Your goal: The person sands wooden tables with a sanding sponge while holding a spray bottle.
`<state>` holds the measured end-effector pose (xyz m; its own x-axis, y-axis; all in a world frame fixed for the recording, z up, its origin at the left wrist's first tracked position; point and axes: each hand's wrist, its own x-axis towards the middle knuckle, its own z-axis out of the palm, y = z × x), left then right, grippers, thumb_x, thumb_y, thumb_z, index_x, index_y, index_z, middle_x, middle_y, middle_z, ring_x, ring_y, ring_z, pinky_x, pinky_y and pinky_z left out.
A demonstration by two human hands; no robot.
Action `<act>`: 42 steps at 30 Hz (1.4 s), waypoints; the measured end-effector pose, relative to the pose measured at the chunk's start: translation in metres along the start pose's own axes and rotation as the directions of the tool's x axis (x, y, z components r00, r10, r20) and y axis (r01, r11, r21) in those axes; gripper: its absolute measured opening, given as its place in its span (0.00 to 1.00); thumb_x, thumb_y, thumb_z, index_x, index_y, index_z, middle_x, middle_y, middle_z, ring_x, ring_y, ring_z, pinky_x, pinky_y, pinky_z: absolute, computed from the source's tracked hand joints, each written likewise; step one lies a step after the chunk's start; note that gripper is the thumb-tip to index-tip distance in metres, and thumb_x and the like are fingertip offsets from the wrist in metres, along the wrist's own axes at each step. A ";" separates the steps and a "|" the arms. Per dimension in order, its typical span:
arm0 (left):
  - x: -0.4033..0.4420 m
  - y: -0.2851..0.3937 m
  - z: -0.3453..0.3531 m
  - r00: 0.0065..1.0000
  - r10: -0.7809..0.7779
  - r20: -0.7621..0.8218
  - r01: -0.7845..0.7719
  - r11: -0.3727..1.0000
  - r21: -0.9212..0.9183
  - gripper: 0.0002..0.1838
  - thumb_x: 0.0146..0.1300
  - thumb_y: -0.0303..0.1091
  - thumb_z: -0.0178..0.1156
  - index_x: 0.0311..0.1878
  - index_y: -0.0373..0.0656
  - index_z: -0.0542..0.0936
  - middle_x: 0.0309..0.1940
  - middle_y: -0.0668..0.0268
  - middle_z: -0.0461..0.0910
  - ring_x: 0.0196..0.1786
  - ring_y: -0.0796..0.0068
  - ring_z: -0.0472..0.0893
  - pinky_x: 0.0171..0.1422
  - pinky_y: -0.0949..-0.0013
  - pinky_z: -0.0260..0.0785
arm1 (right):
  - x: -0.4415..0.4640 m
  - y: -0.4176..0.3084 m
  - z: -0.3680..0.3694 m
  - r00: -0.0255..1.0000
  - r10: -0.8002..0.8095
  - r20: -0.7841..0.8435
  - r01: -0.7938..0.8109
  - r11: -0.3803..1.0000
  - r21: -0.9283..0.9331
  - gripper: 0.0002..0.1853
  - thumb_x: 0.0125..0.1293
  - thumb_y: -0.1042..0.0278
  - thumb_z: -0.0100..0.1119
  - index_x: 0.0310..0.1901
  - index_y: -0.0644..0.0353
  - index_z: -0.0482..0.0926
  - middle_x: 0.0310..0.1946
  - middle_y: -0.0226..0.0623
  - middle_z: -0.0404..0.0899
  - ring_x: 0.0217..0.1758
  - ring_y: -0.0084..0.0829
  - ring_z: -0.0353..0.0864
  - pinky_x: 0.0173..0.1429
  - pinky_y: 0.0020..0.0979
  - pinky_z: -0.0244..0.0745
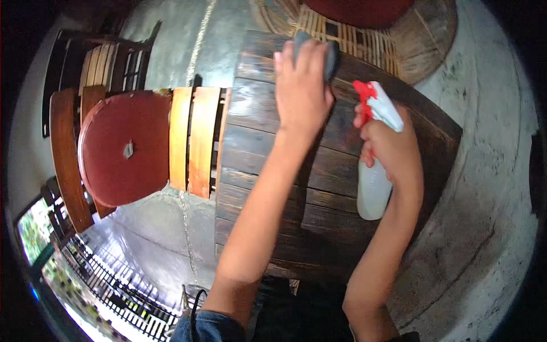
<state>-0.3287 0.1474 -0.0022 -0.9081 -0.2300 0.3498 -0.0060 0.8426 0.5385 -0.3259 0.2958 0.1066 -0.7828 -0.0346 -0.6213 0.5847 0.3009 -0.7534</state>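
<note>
Grey concrete floor (pixel 493 171) spreads around a dark plank table (pixel 248 145).

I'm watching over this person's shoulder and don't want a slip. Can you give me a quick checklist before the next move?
1. Left hand on the dark grey pad: ok, it lies over it.
2. Pad well inside the edge of the wooden table: not ok, it is at the far edge.
3. Right hand around the spray bottle: ok, gripped below the spray head.
4. Red nozzle locked or open: cannot tell.
5. Enough liquid in the bottle: cannot tell, no level is clear.
</note>
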 end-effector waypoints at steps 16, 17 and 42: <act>0.022 -0.010 0.020 0.988 0.122 -0.091 -0.114 0.989 0.093 0.34 0.51 0.20 0.63 0.66 0.42 0.78 0.66 0.55 0.79 0.73 0.39 0.70 0.83 0.45 0.59 | 0.004 -0.002 -0.034 0.996 -0.012 0.089 0.023 0.991 -0.132 0.18 0.63 0.74 0.54 0.54 0.66 0.81 0.34 0.35 0.81 0.18 0.23 0.72 0.20 0.30 0.68; 0.022 0.008 0.030 0.987 0.152 -0.053 -0.148 0.986 0.073 0.34 0.52 0.21 0.61 0.67 0.43 0.77 0.66 0.55 0.79 0.72 0.42 0.71 0.84 0.48 0.59 | 0.004 0.005 -0.057 0.998 -0.009 0.066 0.018 0.992 -0.126 0.18 0.63 0.74 0.54 0.54 0.66 0.81 0.34 0.35 0.81 0.18 0.23 0.72 0.20 0.30 0.68; -0.078 0.171 0.083 0.869 0.353 0.347 -0.224 0.906 -0.361 0.45 0.42 0.26 0.74 0.71 0.48 0.76 0.74 0.62 0.72 0.83 0.42 0.62 0.87 0.44 0.58 | -0.031 0.061 -0.170 0.969 -0.001 -0.248 0.023 0.996 0.088 0.23 0.56 0.84 0.51 0.55 0.66 0.80 0.39 0.38 0.82 0.14 0.23 0.69 0.20 0.29 0.66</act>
<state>-0.2934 0.3502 -0.0006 -0.9366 0.2661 0.2281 0.3486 0.6390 0.6857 -0.3023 0.4775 0.1160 -0.8117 0.2027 -0.5478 0.5827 0.2152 -0.7837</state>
